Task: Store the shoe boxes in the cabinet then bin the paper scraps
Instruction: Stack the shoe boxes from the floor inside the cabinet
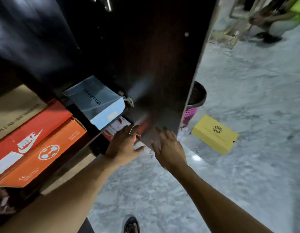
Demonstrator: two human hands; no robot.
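Two hands (124, 145) (169, 148) at one cabinet door (162, 73); one yellow box (214, 134) apart.

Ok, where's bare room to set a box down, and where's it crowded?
Bare marble floor spreads right of the right hand, nearer than the yellow shoe box. Crowded: the cabinet shelf with the Nike box, orange box and blue box.

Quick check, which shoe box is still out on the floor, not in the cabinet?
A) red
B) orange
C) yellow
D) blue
C: the yellow box lies on the floor to the right of the cabinet door, while the blue box, orange box and red box sit inside on the shelves.
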